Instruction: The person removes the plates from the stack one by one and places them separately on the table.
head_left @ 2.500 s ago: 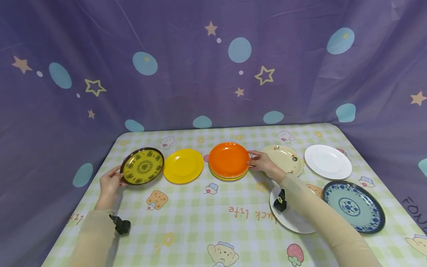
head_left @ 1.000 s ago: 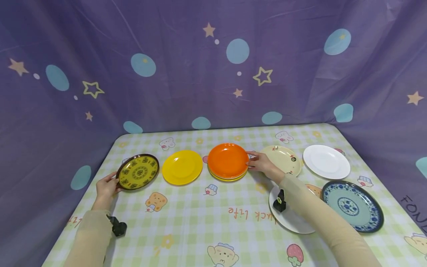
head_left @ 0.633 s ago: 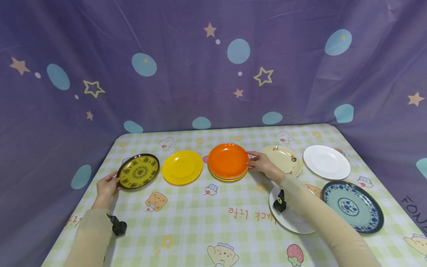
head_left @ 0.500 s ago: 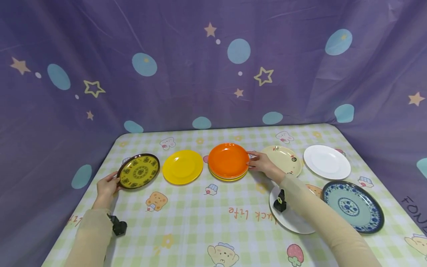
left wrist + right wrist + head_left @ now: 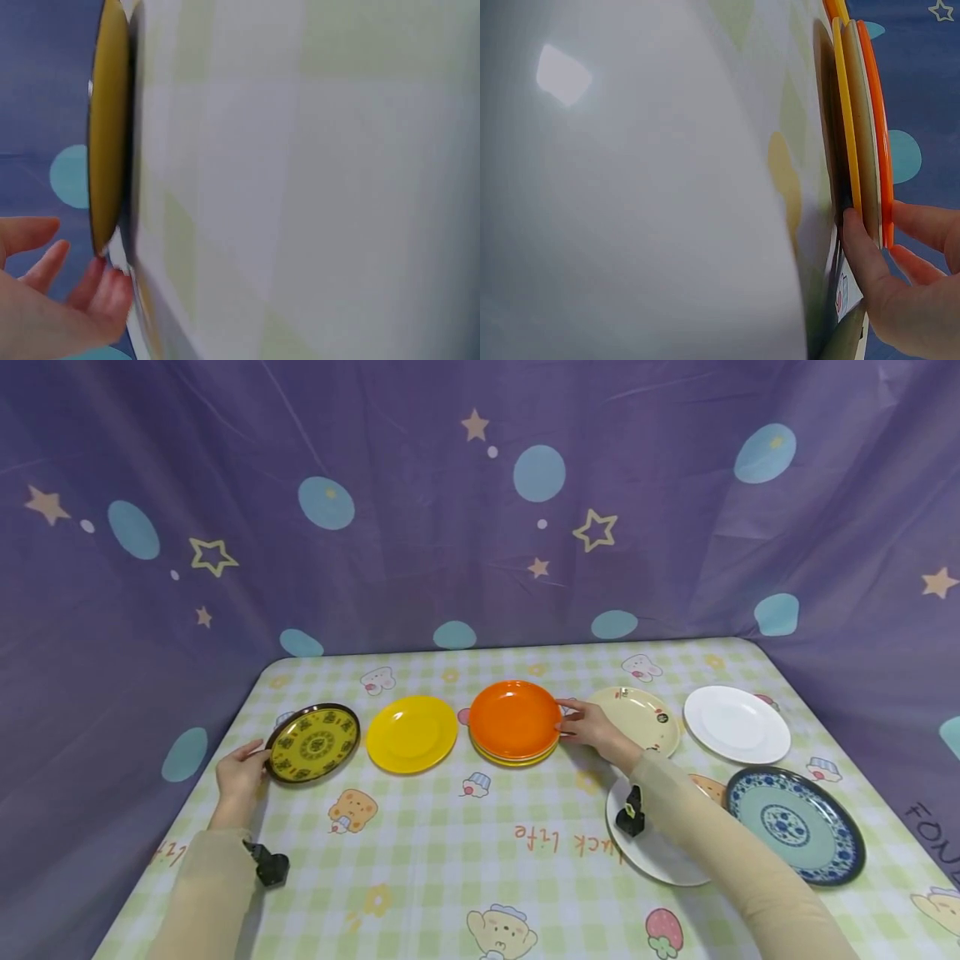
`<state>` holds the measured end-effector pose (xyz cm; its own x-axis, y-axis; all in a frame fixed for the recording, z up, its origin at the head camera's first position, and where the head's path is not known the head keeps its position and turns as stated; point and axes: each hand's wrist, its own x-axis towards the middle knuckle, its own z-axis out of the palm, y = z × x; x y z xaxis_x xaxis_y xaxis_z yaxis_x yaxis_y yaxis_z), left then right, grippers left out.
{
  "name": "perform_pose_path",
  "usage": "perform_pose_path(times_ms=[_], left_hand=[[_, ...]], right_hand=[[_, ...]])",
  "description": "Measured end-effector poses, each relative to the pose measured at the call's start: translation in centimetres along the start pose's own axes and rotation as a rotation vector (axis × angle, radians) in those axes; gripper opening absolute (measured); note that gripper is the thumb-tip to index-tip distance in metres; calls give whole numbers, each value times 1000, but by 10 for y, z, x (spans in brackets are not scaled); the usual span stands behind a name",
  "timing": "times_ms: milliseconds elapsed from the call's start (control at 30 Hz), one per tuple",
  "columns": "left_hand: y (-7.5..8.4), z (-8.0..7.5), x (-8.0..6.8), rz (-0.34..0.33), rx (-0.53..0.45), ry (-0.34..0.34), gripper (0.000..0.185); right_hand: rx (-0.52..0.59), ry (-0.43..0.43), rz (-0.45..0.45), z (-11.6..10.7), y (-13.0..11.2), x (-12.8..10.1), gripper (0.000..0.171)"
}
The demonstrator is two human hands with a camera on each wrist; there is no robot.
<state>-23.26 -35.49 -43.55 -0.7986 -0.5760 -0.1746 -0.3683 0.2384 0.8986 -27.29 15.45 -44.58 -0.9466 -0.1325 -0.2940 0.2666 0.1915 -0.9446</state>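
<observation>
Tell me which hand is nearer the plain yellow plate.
Left. The left hand is at the patterned plate, right beside the plain yellow plate. The right hand is at the far rim of the orange plate, which lies between it and the yellow one.

Five positions form a back row across the desk point(image 5: 450, 852), left to right: far-left plate point(image 5: 313, 744), second plate point(image 5: 412, 733), plate stack point(image 5: 514, 720), fourth plate point(image 5: 643, 717), fifth plate point(image 5: 737, 723). Two plates lie in front, right of centre: the near plate point(image 5: 656, 853), partly under the right forearm, and the near-right plate point(image 5: 795, 823) beside it. The left hand point(image 5: 240, 772) sits at the far-left plate's left edge. The right hand point(image 5: 592, 727) lies between the stack and the fourth plate, on the stack's right edge.
</observation>
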Motion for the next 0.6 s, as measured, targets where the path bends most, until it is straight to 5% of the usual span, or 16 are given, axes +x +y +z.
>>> perform_pose_path(times_ms=[133,367,600], left_hand=[[-3,5,6,20,52,43,40],[-34,25,51,111,57,110,33],[-29,50,46,257,58,-42,36]], right_hand=[[-2,3,12,0,0,0,55],[-1,10,6,1,1,1,54],[-19,4,5,0,3,2,54]])
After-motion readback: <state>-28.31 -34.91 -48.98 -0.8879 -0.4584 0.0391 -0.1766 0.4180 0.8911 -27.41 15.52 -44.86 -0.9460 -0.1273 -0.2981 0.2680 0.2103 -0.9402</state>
